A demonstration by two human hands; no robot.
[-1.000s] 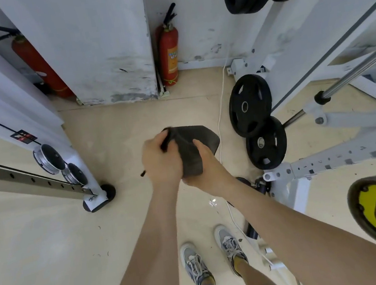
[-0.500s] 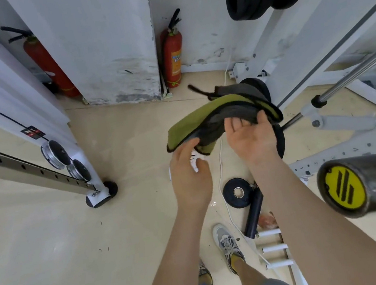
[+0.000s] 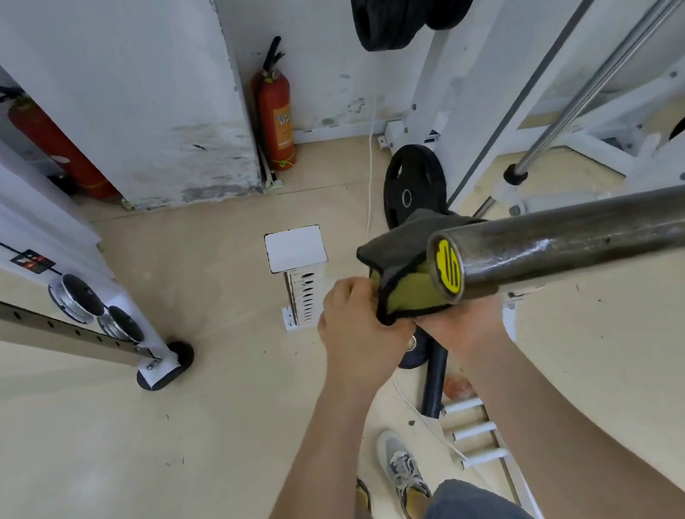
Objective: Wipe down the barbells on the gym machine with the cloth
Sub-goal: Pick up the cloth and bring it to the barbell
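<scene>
Head view: I see the barbell (image 3: 595, 235) coming in level from the right edge. It's dark steel, scuffed, with a dull sheen, and its round yellow end cap (image 3: 448, 265) with a black logo faces me — the cloth (image 3: 397, 251), grey outside and yellow-green inside, is draped over and around that end. Left hand (image 3: 356, 332) has fingers curled on the cloth's left edge, gripping the fold just beside the cap. Right hand (image 3: 466, 327) sits under the bar end against the cloth's underside — fingers hidden behind cloth and bar, so I can't tell its grip.
</scene>
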